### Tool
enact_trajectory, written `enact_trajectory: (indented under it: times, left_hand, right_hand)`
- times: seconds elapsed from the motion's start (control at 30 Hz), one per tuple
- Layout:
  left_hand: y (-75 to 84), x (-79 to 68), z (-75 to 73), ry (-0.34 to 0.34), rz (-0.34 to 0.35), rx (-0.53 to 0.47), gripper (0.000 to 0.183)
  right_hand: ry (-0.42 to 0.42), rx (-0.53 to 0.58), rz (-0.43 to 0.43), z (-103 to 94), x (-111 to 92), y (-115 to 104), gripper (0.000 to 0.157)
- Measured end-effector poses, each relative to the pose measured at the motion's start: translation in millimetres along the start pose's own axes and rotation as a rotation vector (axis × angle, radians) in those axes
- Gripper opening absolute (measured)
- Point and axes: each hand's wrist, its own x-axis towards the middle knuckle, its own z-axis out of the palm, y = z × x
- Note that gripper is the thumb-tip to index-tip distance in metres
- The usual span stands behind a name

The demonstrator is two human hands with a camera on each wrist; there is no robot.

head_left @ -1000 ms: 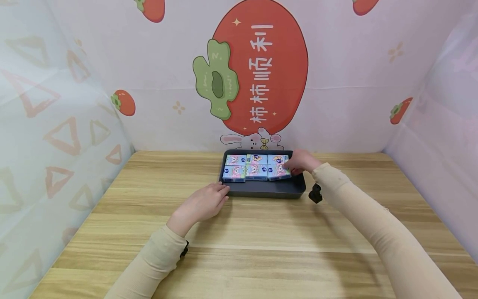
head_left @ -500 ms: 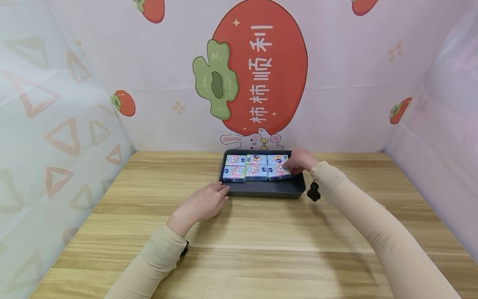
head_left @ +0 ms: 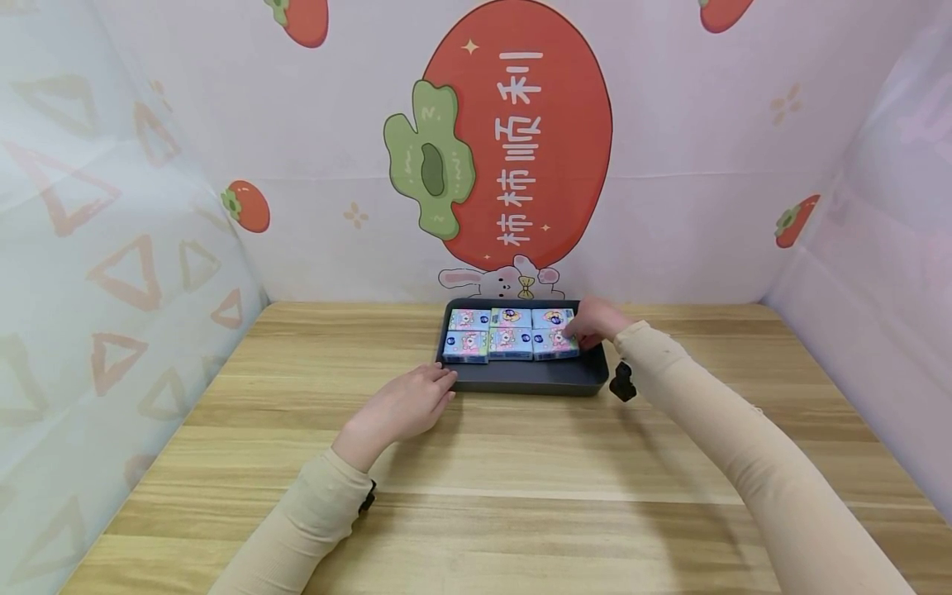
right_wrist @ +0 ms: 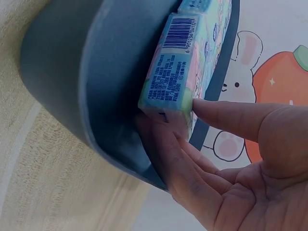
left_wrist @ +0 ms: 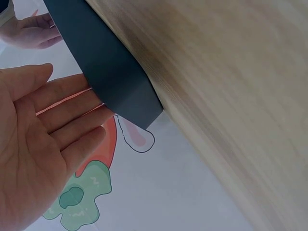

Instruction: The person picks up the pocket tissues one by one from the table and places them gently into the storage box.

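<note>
A dark grey tray (head_left: pixel 530 385) stands at the back of the wooden table, holding several small blue-and-pink packs, apparently pocket tissues, in two rows. My right hand (head_left: pixel 601 319) reaches over the tray's right side and pinches the front right tissue pack (head_left: pixel 554 344) by its end. In the right wrist view the thumb lies on the printed top of that tissue pack (right_wrist: pixel 175 62), while the other fingers are at its end and underside. My left hand (head_left: pixel 402 403) rests its nearly straight fingertips on the tray's front left corner; the left wrist view shows them against the outer wall (left_wrist: pixel 110 72).
A front left pack (head_left: pixel 466 345) and a front middle pack (head_left: pixel 511 342) lie beside the pinched one. Bare tray floor (head_left: pixel 513 372) shows in front of the row. A printed cloth backdrop (head_left: pixel 327 248) rises right behind the tray, with cloth sides left and right.
The right wrist and forearm have shifted very slightly left, and the pinched tissue pack sits almost as before. The left hand and the tray have stayed put.
</note>
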Motion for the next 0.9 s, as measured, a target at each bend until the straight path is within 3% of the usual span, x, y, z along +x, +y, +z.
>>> enact_trajectory:
  times: [0.4, 0.9]
  left_hand:
    - [0.7, -0.6, -0.5, 0.001, 0.002, -0.001, 0.04]
    - [-0.3, 0.2, 2.4, 0.007, 0.001, 0.006, 0.041]
  right_hand:
    - [0.017, -0.009, 0.011, 2.6, 0.7, -1.1, 0.035]
    - [0.068, -0.1, -0.01, 4.4, -0.3, -2.9, 0.04]
